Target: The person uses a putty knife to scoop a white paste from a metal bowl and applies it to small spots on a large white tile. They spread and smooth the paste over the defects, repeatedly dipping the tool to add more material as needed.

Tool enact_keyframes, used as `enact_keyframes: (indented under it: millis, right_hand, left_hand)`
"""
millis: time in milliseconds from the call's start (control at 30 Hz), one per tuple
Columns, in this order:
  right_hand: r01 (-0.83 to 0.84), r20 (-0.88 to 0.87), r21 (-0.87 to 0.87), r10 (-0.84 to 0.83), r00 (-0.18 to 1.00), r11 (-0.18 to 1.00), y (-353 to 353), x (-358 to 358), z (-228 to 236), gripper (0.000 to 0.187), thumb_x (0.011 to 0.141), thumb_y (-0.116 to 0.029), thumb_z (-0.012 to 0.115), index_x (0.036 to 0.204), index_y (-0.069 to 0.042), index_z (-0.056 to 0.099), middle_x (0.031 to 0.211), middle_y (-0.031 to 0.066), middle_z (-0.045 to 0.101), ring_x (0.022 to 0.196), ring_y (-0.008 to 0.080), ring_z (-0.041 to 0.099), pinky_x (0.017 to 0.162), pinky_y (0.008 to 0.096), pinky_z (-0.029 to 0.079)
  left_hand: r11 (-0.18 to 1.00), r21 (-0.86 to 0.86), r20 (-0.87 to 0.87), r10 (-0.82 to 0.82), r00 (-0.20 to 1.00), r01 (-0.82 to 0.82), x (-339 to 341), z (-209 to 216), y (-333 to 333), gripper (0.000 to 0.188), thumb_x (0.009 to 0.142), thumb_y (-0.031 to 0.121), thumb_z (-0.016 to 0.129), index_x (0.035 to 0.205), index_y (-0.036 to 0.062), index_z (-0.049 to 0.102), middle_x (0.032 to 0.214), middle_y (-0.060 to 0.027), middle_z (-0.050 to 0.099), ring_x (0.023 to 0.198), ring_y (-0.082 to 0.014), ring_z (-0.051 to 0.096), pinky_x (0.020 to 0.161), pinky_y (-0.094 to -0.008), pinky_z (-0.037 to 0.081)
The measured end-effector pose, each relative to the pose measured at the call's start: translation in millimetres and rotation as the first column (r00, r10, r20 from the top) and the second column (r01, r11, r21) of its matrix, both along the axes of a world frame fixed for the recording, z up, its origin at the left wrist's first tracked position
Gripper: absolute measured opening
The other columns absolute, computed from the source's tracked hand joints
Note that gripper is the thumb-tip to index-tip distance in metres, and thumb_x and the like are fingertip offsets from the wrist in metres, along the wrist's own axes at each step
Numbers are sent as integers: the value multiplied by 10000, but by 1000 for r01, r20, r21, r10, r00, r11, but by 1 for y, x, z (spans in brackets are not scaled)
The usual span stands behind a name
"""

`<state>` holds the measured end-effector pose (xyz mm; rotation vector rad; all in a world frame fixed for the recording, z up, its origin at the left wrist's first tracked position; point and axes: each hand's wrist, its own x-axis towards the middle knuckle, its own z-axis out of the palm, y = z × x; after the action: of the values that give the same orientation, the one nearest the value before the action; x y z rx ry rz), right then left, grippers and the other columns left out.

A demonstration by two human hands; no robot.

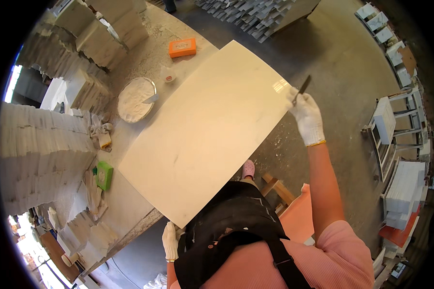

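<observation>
Gloved and pressed against the near corner of the pale stone slab (205, 132), the left hand (170, 240) has fingers whose closure cannot be told, while at the slab's far right corner a dark blade (303, 88) is pinched by the right hand (307, 118), the long axis running between both.

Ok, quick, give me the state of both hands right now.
Left hand: gloved, gripping the near corner of the large pale slab.
Right hand: gloved, closed on a thin dark blade tool at the slab's far edge.
</observation>
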<state>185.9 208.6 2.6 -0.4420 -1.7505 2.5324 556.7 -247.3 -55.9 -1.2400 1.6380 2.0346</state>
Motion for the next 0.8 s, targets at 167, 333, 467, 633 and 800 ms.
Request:
enact_keyframes:
  millis: [167, 333, 467, 633, 800]
  right_hand:
    - [-628, 102, -254, 666, 739, 736, -172, 65, -12, 184, 999, -192, 647, 1045, -15, 662, 1032, 42, 690, 969, 119, 623, 917, 288, 488]
    - [-726, 10, -540, 866, 500, 426, -264, 75, -34, 123, 1001, -199, 646, 981, -79, 657, 943, 12, 658, 903, 127, 612, 894, 286, 476]
    - [-565, -27, -667, 742, 669, 485, -227, -24, -71, 353, 1031, -204, 594, 1346, -48, 566, 1170, 76, 672, 1073, 216, 652, 958, 422, 521]
    - [-205, -40, -453, 210, 977, 867, -77, -162, -54, 122, 1005, -192, 642, 1080, -98, 621, 1072, 51, 697, 957, 215, 697, 872, 424, 573]
    - [-102, 46, 49, 100, 994, 994, 50, -214, -61, 308, 1061, -243, 573, 1286, -34, 549, 1298, 78, 621, 1229, 222, 590, 1041, 374, 487]
  left_hand:
    - [996, 73, -12, 59, 998, -58, -17, -2, 6, 546, 1035, 483, 552, 1254, -16, 591, 1143, -132, 674, 949, -244, 717, 738, -355, 598]
    - [997, 28, -53, 71, 996, -70, -11, -9, 6, 528, 1026, 458, 579, 1236, -26, 593, 1104, -140, 675, 921, -258, 719, 733, -359, 599]
    - [996, 42, 16, 75, 997, -76, -14, 7, 15, 557, 1027, 448, 580, 1256, -59, 578, 1101, -164, 684, 910, -281, 728, 729, -345, 592]
    - [981, 4, -45, 192, 980, -192, -9, 3, 35, 596, 1021, 465, 587, 1280, -72, 567, 1144, -191, 682, 925, -307, 725, 719, -349, 587]
    - [860, 26, 63, 507, 859, -510, -18, 3, 70, 681, 1009, 580, 531, 1340, -14, 566, 1236, -182, 666, 1009, -308, 681, 782, -381, 566]
